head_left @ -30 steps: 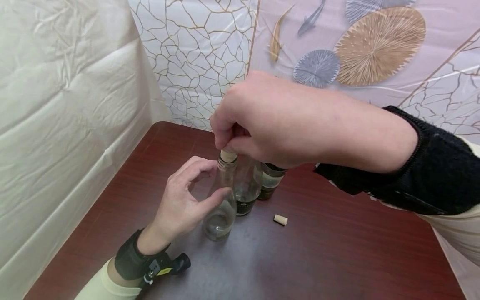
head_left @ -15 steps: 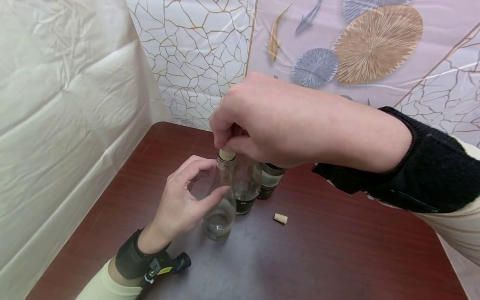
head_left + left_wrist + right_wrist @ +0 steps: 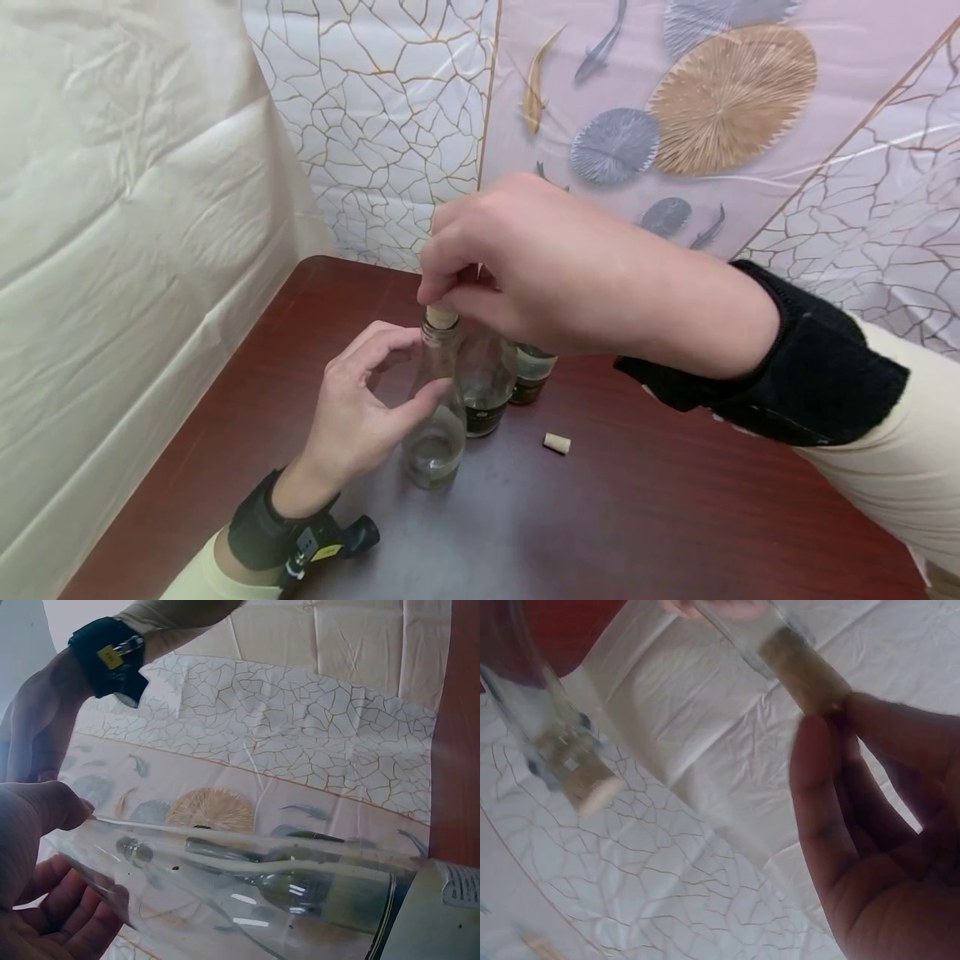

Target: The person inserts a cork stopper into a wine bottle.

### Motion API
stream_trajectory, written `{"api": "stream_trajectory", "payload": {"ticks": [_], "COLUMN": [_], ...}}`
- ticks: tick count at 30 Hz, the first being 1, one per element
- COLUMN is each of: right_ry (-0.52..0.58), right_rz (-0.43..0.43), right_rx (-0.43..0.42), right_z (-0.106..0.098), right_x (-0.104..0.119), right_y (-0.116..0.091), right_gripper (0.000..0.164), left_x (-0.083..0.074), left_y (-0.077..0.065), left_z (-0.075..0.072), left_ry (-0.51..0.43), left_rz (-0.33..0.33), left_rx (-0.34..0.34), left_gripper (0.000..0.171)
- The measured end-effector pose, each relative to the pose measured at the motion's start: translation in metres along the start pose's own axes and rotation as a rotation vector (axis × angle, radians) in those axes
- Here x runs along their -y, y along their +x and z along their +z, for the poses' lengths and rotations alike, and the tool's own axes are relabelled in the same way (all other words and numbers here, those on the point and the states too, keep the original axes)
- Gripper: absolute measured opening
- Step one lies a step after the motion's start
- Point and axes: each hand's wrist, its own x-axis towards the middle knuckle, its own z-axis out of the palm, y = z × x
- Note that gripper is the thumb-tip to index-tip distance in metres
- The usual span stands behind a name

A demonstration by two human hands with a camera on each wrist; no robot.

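My left hand (image 3: 367,400) holds a clear glass bottle (image 3: 435,446) around its upper part, thumb on the near side. The bottle stands upright on the table, and in the left wrist view its pale label (image 3: 442,919) shows. Above it, my right hand (image 3: 517,267) pinches a cork (image 3: 441,317) between thumb and fingertips. In the right wrist view the cork's lower end (image 3: 799,667) sits inside the bottle mouth, with much of its length outside. Right behind stands a second clear bottle (image 3: 480,392) with a dark label; its neck holds another cork (image 3: 585,780).
A third bottle (image 3: 531,375), partly hidden by my right hand, stands behind the second one. One loose cork (image 3: 557,443) lies on the brown table (image 3: 637,517) to the right. Cloth drapes (image 3: 150,208) hang at the left and back.
The head view has shifted slightly. My right forearm has swung lower and left in it, with the fingers still pinching the cork. The left hand keeps its hold on the bottle.
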Motion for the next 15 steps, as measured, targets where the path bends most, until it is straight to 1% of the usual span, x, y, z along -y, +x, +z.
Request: {"api": "stream_trajectory", "payload": {"ticks": [2,4,6,8,9,11,13,15], "right_ry": [0.033,0.076,0.110,0.109,0.114,0.100,0.108,0.121], "right_rz": [-0.033,-0.040,-0.042,-0.012,0.011,0.070,0.153,0.238], "right_rx": [-0.070,-0.138,-0.213,-0.267,-0.295,-0.326,-0.336,-0.350], "right_z": [0.005,0.009,0.010,0.010,0.010,0.010,0.009,0.011], "right_x": [-0.006,-0.010,-0.012,-0.013,-0.013,-0.013,-0.009,-0.007], "right_y": [-0.008,-0.018,-0.031,-0.045,-0.052,-0.066,-0.078,-0.091], "right_gripper": [0.018,0.019,0.021,0.021,0.020,0.017,0.014,0.017], "left_x": [0.001,0.003,0.006,0.008,0.009,0.010,0.011,0.013], "left_y": [-0.001,0.000,0.003,0.007,0.010,0.018,0.025,0.032], "left_z": [0.000,-0.001,-0.004,-0.008,-0.010,-0.016,-0.022,-0.027], "left_ry": [0.007,0.007,0.010,0.019,0.027,0.051,0.078,0.104], "left_rz": [0.015,0.033,0.052,0.053,0.049,0.033,0.006,-0.016], "left_rx": [-0.042,-0.088,-0.133,-0.160,-0.168,-0.180,-0.188,-0.203], "left_gripper": [0.041,0.039,0.037,0.035,0.034,0.032,0.032,0.032]}}
